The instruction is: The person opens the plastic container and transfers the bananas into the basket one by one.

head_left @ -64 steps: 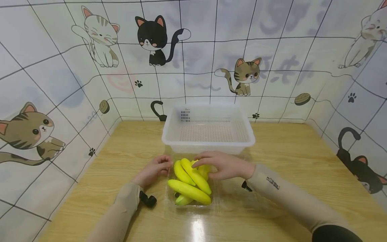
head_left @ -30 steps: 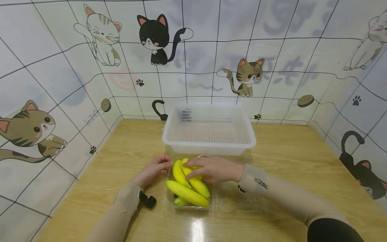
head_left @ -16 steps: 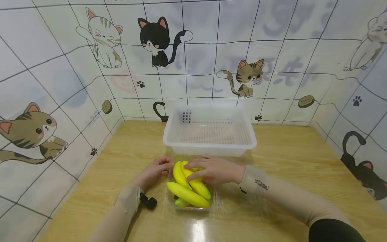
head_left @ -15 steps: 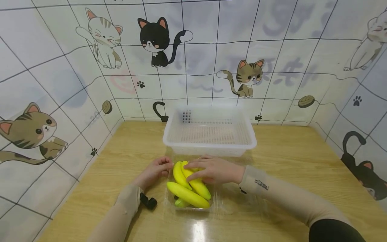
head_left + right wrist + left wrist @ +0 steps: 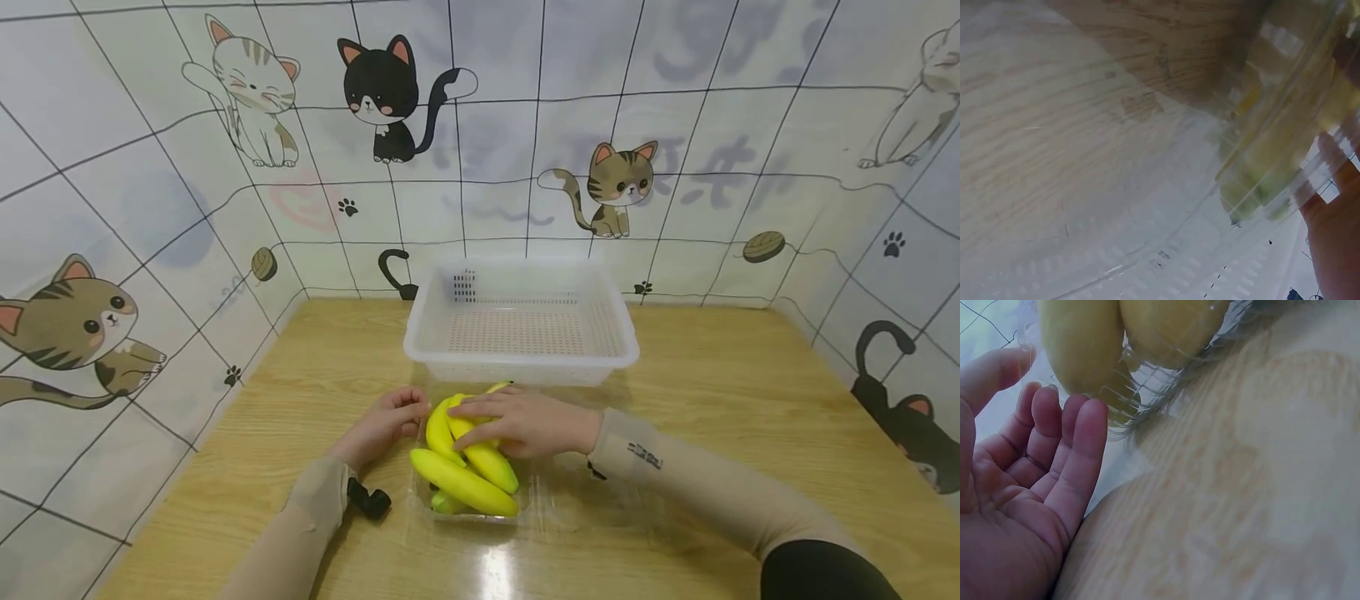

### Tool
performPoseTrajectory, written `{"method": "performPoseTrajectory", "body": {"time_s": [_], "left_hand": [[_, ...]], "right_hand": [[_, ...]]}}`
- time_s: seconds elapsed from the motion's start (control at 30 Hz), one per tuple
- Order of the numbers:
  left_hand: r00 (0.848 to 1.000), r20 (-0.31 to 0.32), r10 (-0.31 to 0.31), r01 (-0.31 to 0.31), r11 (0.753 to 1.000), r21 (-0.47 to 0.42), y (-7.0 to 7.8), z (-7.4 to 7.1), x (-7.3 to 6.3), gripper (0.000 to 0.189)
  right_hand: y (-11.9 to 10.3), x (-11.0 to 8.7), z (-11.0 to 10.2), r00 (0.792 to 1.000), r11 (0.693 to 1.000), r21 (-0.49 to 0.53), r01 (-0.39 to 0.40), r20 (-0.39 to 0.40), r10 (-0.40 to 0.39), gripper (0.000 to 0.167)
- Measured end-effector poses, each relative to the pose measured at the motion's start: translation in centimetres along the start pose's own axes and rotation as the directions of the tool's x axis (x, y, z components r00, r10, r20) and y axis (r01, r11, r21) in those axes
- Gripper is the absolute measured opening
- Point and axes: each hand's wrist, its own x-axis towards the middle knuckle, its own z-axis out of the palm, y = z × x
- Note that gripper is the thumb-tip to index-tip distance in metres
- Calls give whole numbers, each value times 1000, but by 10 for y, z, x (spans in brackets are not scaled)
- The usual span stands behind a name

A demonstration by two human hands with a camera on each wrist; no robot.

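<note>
Bananas [image 5: 465, 483]: yellow, shading to green at some tips. Tray [image 5: 480, 519]: clear, colourless. Basket [image 5: 517, 361], far: white, patterned with rows of small perforations. Table [image 5: 720, 400]: light yellow-brown, wood grain. Wall [image 5: 495, 150], far: whitish, ruled in a black grid, faint violet-grey lettering; black-and-white cat [image 5: 381, 87]; brown cat [image 5: 619, 183], dark-striped, right of it; paw print [image 5: 347, 207], black. Left sleeve [image 5: 285, 533]: plain beige. Right sleeve [image 5: 712, 479]: beige, small dark print; band [image 5: 825, 571] at its near end, black.
</note>
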Motion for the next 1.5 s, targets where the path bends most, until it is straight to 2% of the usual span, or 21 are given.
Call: {"method": "performPoseTrajectory", "body": {"time_s": [0.27,0.53,0.7,1.2,1.5], "left_hand": [[1000,-2,6,-6,1000,25,2,2,-1,17],[999,19,29,-29,999,32,4,4,0,15],[999,24,30,-31,999,35,4,6,0,16],[1000,-1,28,-28,1000,9,4,6,0,11],[1000,-13,19,-19,1000,9,5,5,-2,15]], "right_hand": [[-1,-1,0,999,1000,-20,21,-25,-21,64],[0,-5,-1,990,985,-158,71,-107,-88,59],[0,-7,-4,982,975,-205,88,-145,-119,60],[-1,-18,-27,978,948,-312,55,-176,-115,65],[-1,-26,-38,978,934,-357,30,-185,-102,64]]}}
